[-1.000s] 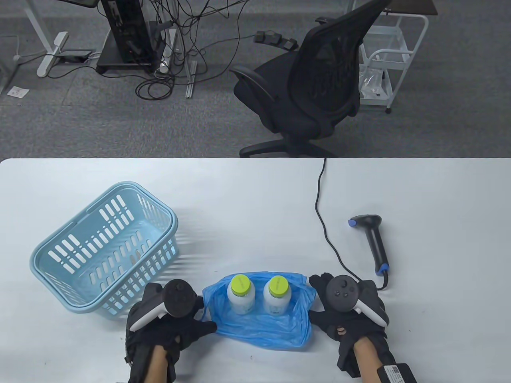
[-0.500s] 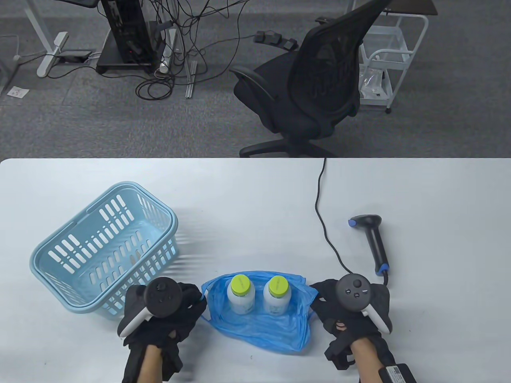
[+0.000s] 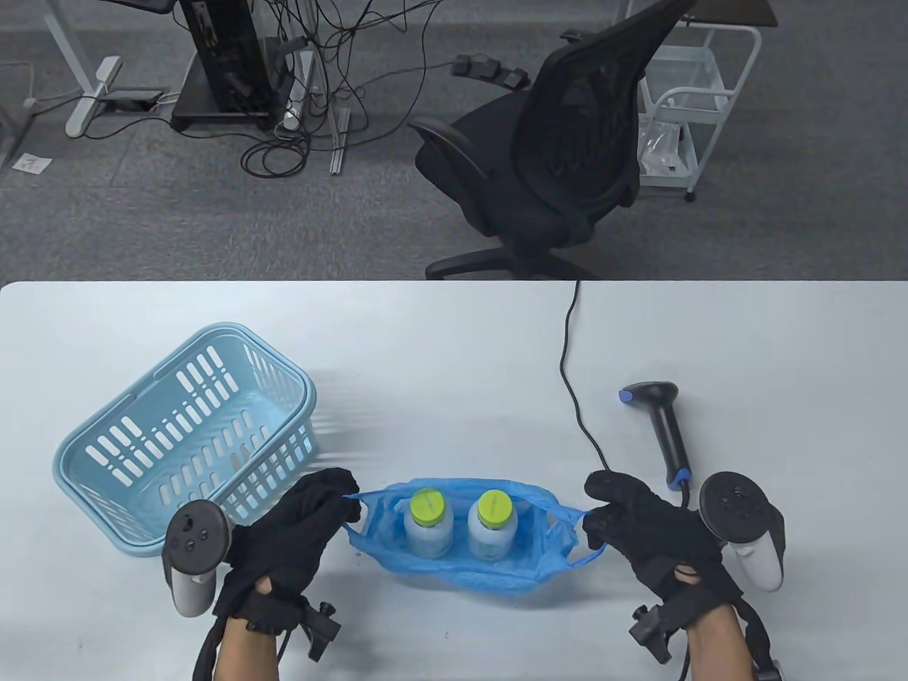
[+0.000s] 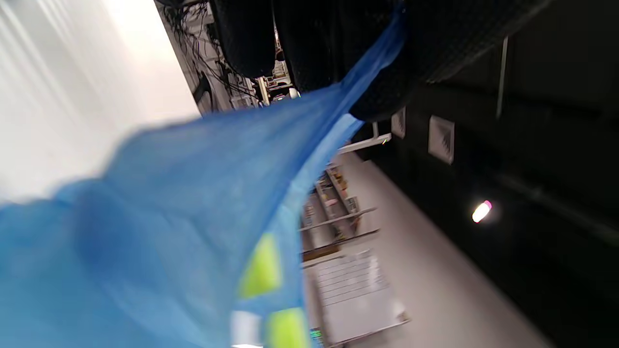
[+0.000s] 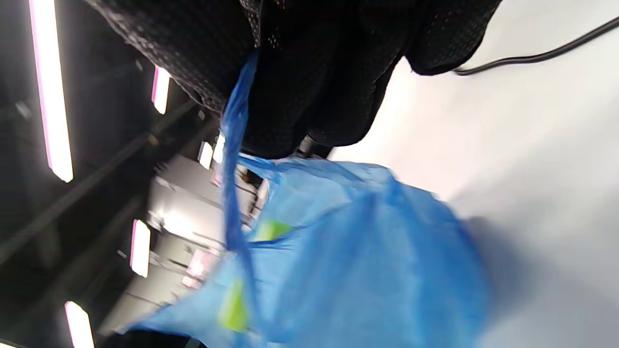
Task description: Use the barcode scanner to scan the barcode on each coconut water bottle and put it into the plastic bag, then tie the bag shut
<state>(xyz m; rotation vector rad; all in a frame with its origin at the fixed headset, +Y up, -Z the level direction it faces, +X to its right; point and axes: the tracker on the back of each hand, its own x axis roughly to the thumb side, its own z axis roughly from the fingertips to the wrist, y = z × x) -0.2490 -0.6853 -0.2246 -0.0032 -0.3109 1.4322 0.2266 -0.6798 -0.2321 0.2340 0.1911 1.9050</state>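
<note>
Two white coconut water bottles with lime-green caps, one on the left (image 3: 428,523) and one on the right (image 3: 493,525), stand upright inside a blue plastic bag (image 3: 464,567) near the table's front edge. My left hand (image 3: 312,507) grips the bag's left handle and my right hand (image 3: 617,514) grips the right handle, stretching the bag between them. The left wrist view has the blue bag (image 4: 184,217) running up into my fingers (image 4: 377,58), green caps blurred below. In the right wrist view a blue handle (image 5: 234,159) leads into my gloved fingers (image 5: 309,77). The black barcode scanner (image 3: 663,429) lies right of the bag.
A light blue slotted basket (image 3: 184,440) sits at the left, just behind my left hand. The scanner's black cable (image 3: 571,383) runs off the table's far edge. A black office chair (image 3: 560,156) stands beyond the table.
Both hands have rolled outward and moved apart, each taking a bag handle and pulling it sideways. The bag is now stretched taut and narrower around the bottles.
</note>
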